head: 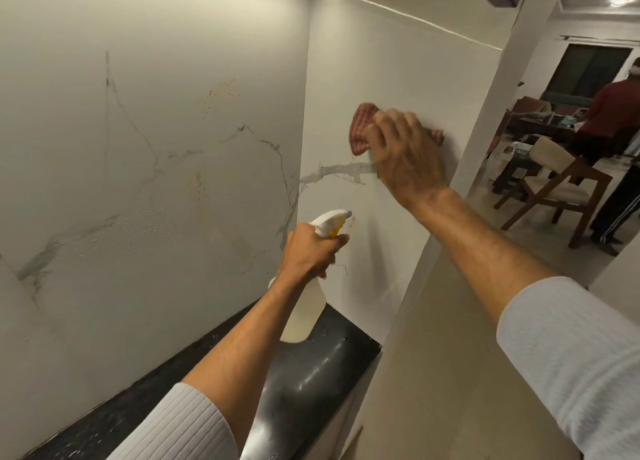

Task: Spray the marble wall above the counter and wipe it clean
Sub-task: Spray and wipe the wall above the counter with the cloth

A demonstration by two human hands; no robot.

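You're in the wipe step. Your right hand (408, 154) lies flat on the reddish cloth (362, 130), fingers laid out over it and pressing it to the marble wall (156, 113) on the right-hand panel, just above the grey vein (332, 174). The cloth sticks out past your fingertips to the upper left, and a bit shows on the far side of the hand. I can't tell if the thumb is tucking any of it.

Your left hand (311, 251) is curled round the neck of the spray bottle (304, 317), finger at the trigger. The nozzle (332, 220) points at the same right panel, below the cloth and apart from it. The bottle hangs over the black counter (311, 373) near the corner and doesn't look to be resting on it.

The job looks partly done at best. The left panel carries fine droplets (145, 227) low down and yellowish specks (221, 96) higher up, and neither looks wiped.

Next move, as a judgement: drag the cloth with firm flat pressure down and across the right panel, covering the vein and the area by the nozzle. Then carry it round the corner to the wet left panel. Keep the palm flat so the cloth doesn't bunch up or slip out. The specks probably need another spray first, so keep the bottle up and aimed. Watch for drips landing on the counter.
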